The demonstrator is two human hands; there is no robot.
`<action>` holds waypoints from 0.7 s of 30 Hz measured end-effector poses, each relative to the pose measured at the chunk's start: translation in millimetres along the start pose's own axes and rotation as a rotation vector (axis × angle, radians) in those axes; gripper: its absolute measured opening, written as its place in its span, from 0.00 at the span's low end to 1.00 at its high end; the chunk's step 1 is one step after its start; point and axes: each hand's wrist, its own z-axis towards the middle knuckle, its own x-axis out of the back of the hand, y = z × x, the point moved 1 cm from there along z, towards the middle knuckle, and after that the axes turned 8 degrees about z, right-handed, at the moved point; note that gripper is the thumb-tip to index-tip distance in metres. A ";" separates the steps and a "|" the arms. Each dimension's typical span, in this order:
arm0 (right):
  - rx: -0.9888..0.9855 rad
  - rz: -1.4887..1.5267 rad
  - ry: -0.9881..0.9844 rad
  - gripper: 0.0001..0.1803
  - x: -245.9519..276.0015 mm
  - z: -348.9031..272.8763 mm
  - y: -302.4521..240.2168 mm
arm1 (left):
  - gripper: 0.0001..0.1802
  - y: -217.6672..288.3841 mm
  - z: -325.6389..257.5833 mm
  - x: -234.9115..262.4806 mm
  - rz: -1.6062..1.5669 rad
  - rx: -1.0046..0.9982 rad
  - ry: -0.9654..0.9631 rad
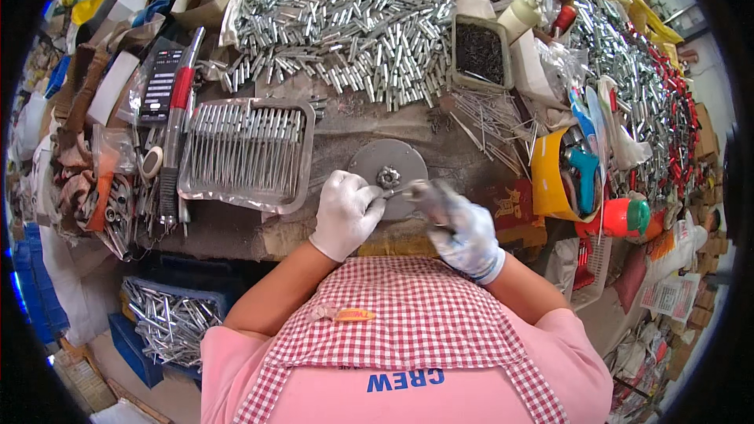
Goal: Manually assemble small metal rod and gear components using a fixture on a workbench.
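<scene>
A round grey metal disc [363,159] lies on the bench before me, with a small ring-shaped fitting [389,177] at its centre. At the disc's near left edge my left hand [345,213], in a white glove, has thumb and fingers pinched on a thin metal rod [399,191]. My right hand [465,237], in a glove with bluish-grey stains, is closed round a dark tool [432,202] over the disc's right side. Motion blurs this tool, so its kind cannot be made out.
On the left, a metal tray [247,153] holds a row of rods with thick silver ends. Many silver tubes [338,23] cover the far bench. Right of the disc are loose thin rods [491,129], a tin of small dark pieces [481,53] and a yellow holder [552,173].
</scene>
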 end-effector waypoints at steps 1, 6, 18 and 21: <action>-0.085 -0.130 -0.172 0.37 -5.1 -0.1 4.4 | 0.07 0.8 1.1 -0.4 0.052 -0.038 0.031; -0.393 0.265 0.041 0.37 -0.8 -25.1 39.7 | 0.07 2.3 4.3 -1.3 0.007 -0.004 0.005; 0.159 -0.203 -0.129 0.27 -7.2 31.9 3.4 | 0.04 28.9 13.5 34.4 -0.438 0.361 -0.124; 0.160 -0.123 -0.053 0.14 -26.2 31.0 -1.1 | 0.04 36.7 17.3 51.1 -0.774 0.621 -0.160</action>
